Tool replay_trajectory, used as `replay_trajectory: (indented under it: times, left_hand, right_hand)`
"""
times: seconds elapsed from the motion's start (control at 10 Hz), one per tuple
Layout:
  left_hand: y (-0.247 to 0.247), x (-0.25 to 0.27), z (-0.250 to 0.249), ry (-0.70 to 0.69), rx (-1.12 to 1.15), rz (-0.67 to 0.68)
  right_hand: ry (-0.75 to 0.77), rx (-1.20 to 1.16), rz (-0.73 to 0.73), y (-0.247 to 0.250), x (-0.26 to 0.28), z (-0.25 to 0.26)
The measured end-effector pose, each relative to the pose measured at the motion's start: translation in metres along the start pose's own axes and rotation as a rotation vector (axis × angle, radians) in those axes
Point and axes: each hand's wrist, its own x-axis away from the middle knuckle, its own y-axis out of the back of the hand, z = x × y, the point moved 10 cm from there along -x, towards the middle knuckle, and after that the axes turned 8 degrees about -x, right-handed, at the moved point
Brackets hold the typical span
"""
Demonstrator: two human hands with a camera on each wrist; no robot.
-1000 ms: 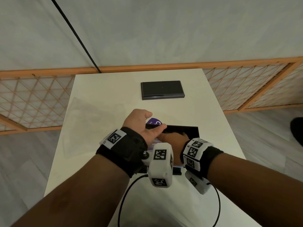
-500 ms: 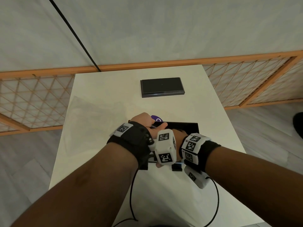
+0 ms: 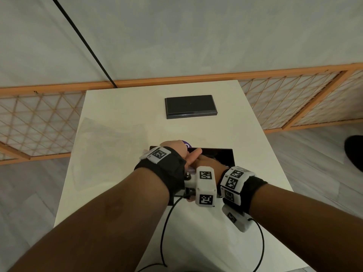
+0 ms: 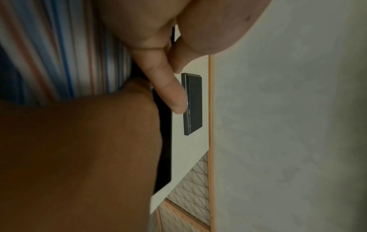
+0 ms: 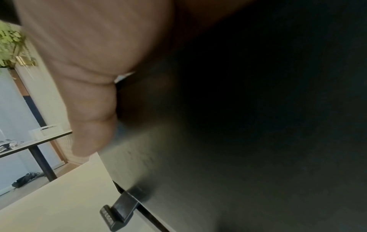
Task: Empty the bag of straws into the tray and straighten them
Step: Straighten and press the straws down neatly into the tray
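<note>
While the white table (image 3: 125, 107) and the black lid (image 3: 190, 106) at 12 o'clock stay put, both hands have slid toward 9 o'clock over the black tray (image 3: 225, 154). Striped straws (image 4: 59, 47) lie inside it; the left hand (image 3: 174, 148) cups them, and the right hand's (image 3: 210, 163) grip cannot be told. Straightening looks under way.

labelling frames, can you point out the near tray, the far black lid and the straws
near tray (image 3: 225, 155), head view, bare far right inside.
far black lid (image 3: 190, 106), head view, top face.
straws (image 4: 59, 51), left wrist view, striped bundle's middle.
</note>
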Motion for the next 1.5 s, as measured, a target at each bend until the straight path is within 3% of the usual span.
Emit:
replay_trajectory:
  times: [0.1,0.2,0.4,0.7,0.8,1.0,1.1,1.2,1.3,1.4,1.5]
  left_hand:
    - [0.014,0.004,-0.013,-0.046,0.449,0.014]
    - [0.029,0.015,-0.002,0.044,0.363,0.028]
    - [0.086,0.025,0.009,-0.034,0.162,-0.042]
    - [0.091,0.016,0.024,0.022,0.069,-0.011]
    - [0.103,0.016,0.017,-0.013,0.223,-0.134]
    - [0.055,0.034,0.006,0.143,0.835,0.117]
    - [0.034,0.031,0.001,0.136,0.936,0.162]
    - [0.025,0.023,0.001,0.114,0.888,0.155]
    - [0.032,0.01,0.004,0.003,0.44,0.071]
    - [0.04,0.001,-0.003,-0.036,0.328,-0.028]
    - [0.034,0.005,-0.007,-0.04,0.202,-0.016]
  right_hand:
    - [-0.054,-0.187,-0.13,0.007,0.01,-0.005]
    - [-0.081,-0.142,-0.208,0.01,0.015,-0.01]
    - [-0.101,-0.047,-0.199,0.013,0.017,-0.006]
    - [-0.14,-0.015,-0.123,0.009,0.009,0.008]
    - [-0.143,-0.026,-0.08,0.007,0.005,0.014]
    - [-0.14,0.053,0.002,0.003,-0.015,0.011]
    - [-0.105,0.046,0.04,0.004,-0.01,0.022]
    - [-0.097,0.148,0.122,0.006,-0.001,0.028]
    - [-0.043,0.146,0.133,0.002,-0.004,0.03]
    - [0.012,0.109,0.151,0.001,0.002,0.04]
    - [-0.01,0.098,0.137,0.007,0.006,0.038]
